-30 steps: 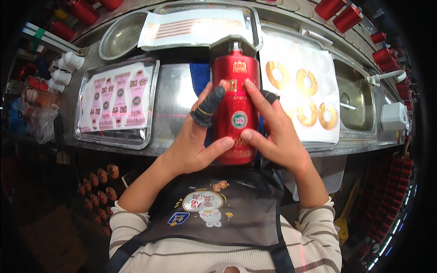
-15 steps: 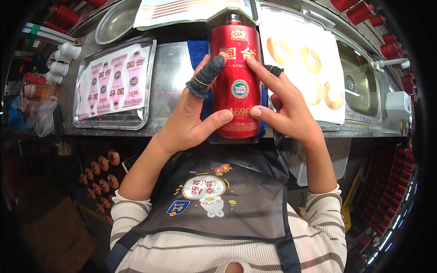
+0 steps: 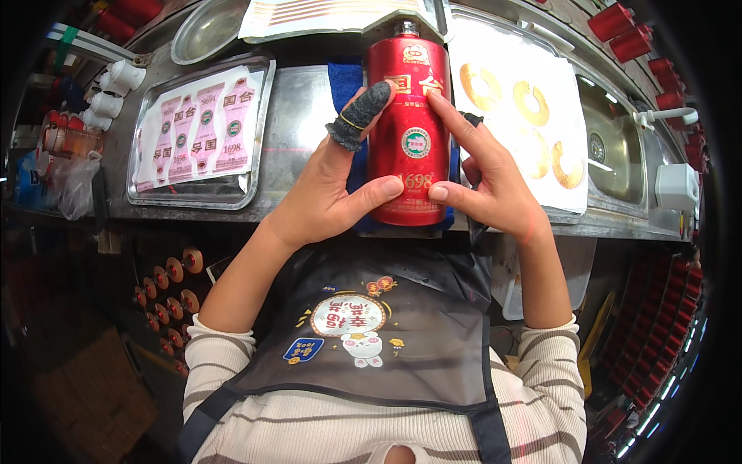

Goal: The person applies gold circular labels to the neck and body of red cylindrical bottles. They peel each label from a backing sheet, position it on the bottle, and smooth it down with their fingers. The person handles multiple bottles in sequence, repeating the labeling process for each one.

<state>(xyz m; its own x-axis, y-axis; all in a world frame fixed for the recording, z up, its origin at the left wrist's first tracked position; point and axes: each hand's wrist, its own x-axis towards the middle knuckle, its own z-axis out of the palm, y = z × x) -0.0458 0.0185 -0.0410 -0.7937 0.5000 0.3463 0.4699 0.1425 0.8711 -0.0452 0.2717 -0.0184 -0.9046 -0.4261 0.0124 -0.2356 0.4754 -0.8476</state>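
Note:
A red bottle [image 3: 410, 112] with gold lettering and a round green-and-white emblem lies in front of me, its neck pointing away, on a blue cloth [image 3: 345, 80]. My left hand [image 3: 340, 174] grips its left side, with the thumb low on the front and the index finger, in a dark grey knitted finger cover [image 3: 363, 112], near the upper lettering. From the right, my right hand [image 3: 491, 174] holds it with thumb and index finger on the front face. The other fingers of that hand are partly hidden beside the bottle; one wears a dark cover.
On the left, a metal tray [image 3: 255, 174] carries a sheet of pink decals [image 3: 193, 131]. White paper with gold ring-shaped decals [image 3: 532, 104] lies to the right, beside a sink [image 3: 618, 147]. A metal bowl [image 3: 205, 35] stands at the back left. Racks of red bottles [image 3: 657, 325] flank the counter.
The whole view has shifted slightly. Both hands keep their hold on the bottle, and my left thumb sits a little higher and further right on its front.

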